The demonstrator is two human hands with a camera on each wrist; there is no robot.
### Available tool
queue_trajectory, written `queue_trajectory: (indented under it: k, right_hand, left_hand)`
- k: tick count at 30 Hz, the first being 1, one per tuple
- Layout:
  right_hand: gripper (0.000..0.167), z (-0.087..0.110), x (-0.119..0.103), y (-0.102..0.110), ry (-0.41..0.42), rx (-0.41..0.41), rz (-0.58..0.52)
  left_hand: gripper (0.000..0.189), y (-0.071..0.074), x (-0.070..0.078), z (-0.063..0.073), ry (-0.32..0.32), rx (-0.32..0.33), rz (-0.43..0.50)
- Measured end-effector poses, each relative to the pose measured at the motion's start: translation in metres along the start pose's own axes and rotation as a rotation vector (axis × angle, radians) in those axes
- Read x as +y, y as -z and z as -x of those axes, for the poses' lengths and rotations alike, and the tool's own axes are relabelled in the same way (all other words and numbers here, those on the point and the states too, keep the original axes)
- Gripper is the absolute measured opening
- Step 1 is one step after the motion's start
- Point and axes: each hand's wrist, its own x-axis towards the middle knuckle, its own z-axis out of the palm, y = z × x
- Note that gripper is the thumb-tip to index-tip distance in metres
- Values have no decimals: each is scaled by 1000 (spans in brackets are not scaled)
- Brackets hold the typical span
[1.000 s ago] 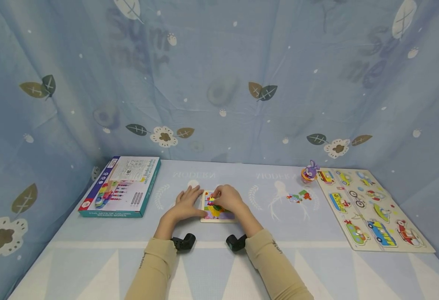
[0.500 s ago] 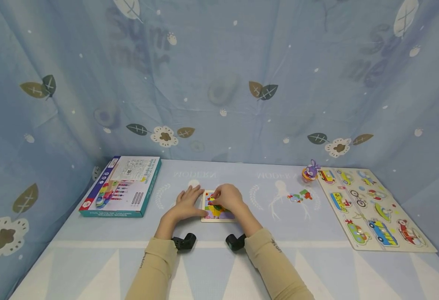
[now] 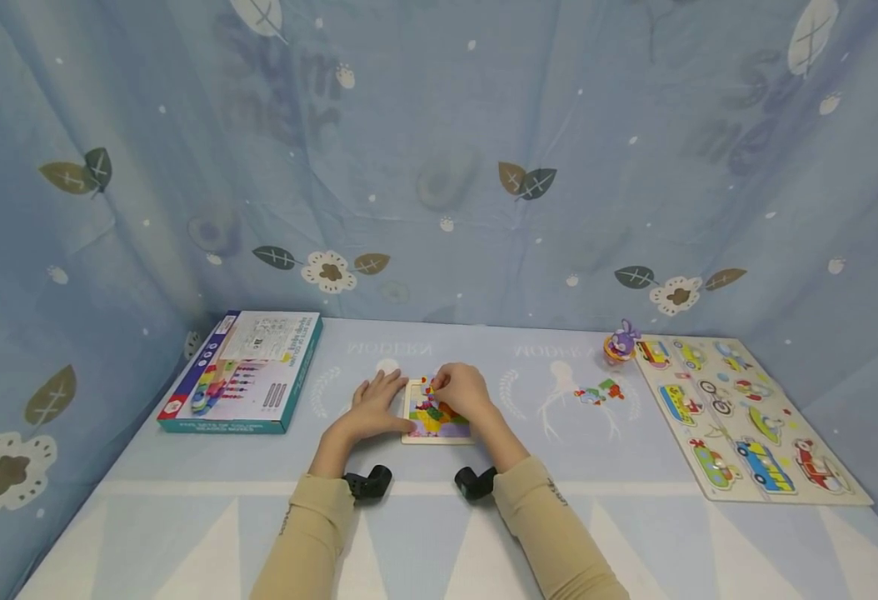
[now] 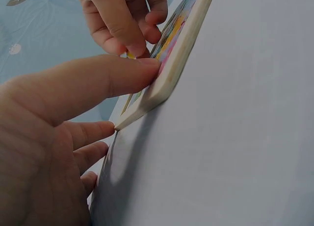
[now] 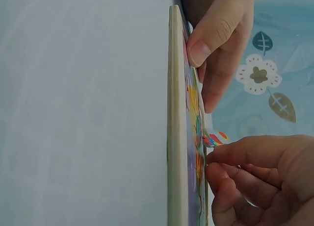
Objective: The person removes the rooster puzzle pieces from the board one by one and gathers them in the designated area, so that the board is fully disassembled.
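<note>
One box [image 3: 240, 372], figurine [image 3: 621, 343], board [image 3: 735, 425], hands [image 3: 371, 410] [image 3: 463, 390] overlapping puzzle [image 3: 441, 427]

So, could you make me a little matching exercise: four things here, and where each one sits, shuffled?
1. Small pale-wood-framed colourful picture puzzle
2. Teal-edged flat cardboard box
3. Purple long-eared figurine
4. Large pale wooden board with vehicle pictures

A. By the board's far left corner
B. Left side of the table
C. Right end of the table
D. Middle of the table

Pairs: 1-D, 2-B, 3-A, 4-C
</note>
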Motion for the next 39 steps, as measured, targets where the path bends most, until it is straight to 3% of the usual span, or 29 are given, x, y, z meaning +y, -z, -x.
queue_trajectory:
  k: [5,11,17,27,39]
  right_hand:
    - [32,-1,4,1,-58,7,-89]
    - [29,2,11,7,-97,5,-245]
    - [44,5,18,14,-114,44,-294]
    - [38,6,30,25,-166,72,-360]
    - [35,8,45,31,-162,128,-424]
  left_hand:
    - [79,1,1,0,-4,4,-6]
    - [80,1,1,0,-2,0,-6]
    - [80,2,1,0,3,1,-4]
    - [80,1,1,1,1,1,-2]
    - [80,1,2,1,3,4,5]
